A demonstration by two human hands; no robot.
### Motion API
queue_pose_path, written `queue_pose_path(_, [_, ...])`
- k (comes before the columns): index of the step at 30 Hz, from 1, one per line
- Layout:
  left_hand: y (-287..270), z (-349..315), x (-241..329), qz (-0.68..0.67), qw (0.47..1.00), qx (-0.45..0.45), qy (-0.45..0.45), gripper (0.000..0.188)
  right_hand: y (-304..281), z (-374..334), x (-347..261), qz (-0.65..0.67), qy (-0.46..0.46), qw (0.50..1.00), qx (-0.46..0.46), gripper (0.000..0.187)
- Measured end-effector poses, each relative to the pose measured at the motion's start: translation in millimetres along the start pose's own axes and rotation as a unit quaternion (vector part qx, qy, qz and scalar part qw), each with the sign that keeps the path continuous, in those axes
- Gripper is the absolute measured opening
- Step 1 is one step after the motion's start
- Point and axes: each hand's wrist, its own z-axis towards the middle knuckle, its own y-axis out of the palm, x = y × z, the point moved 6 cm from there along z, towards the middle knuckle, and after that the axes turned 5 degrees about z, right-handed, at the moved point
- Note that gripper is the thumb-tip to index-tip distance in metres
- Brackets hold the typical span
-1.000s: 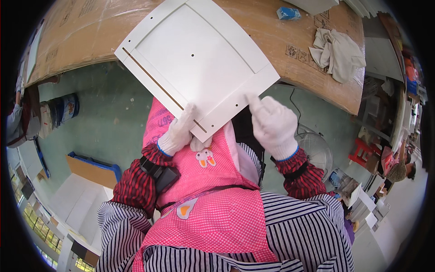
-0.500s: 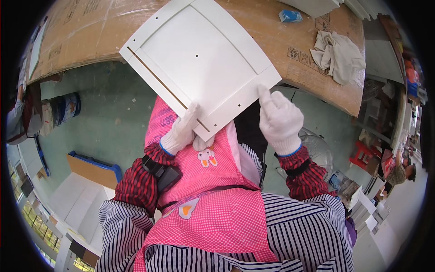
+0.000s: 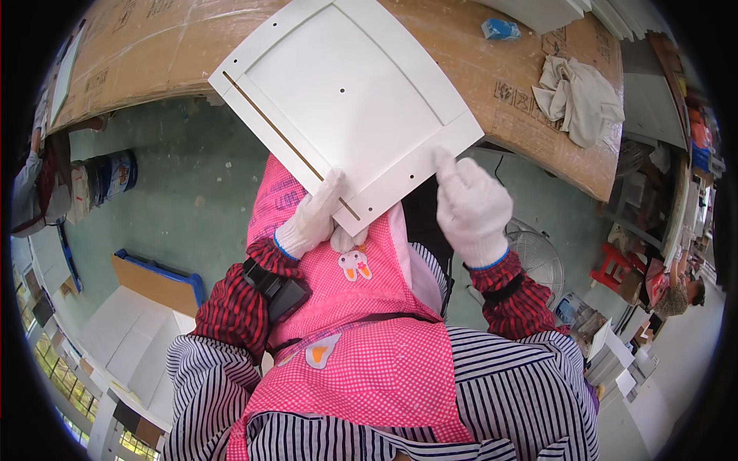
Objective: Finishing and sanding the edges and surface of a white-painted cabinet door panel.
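A white panel with a recessed middle, one curved edge, a long slot and several small holes lies tilted, its far part over the wrapped table and its near corner above my lap. My left hand, in a white knit glove, grips that near corner, the thumb on top beside the slot and the other fingers underneath. At the panel's right edge is my right hand, also gloved. Its index finger reaches to the panel's face, slightly blurred, while the other fingers are curled in. Whether they hold anything small is hidden.
Cardboard under clear film covers the table. On it lie a crumpled pale cloth and a small blue packet. A floor fan stands to the right, a red stool beyond it. A blue-edged box sits at left.
The panel has shifted slightly to the right in view. My right index finger has moved a little down along the panel's right edge. My left hand keeps its grip.
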Motion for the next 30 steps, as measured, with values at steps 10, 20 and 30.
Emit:
queue_pose_path(10, [1.9, -1.1, 3.2, -0.02, 1.0, -0.004, 0.024, 0.068, -7.0, 8.0, 11.9, -0.059, 0.014, 0.998, 0.002, 0.036])
queue_pose_path(20, [2.6, 1.8, 1.4, -0.033, 0.999, 0.01, 0.039, 0.065, 0.7, -1.7, 5.8, -0.081, -0.008, 0.996, -0.03, 0.047])
queue_pose_path(30, [8.7, -1.1, 10.7, -0.042, 0.998, -0.019, 0.05, 0.071, -0.8, -0.9, 7.1, -0.072, -0.015, 0.997, -0.02, 0.05])
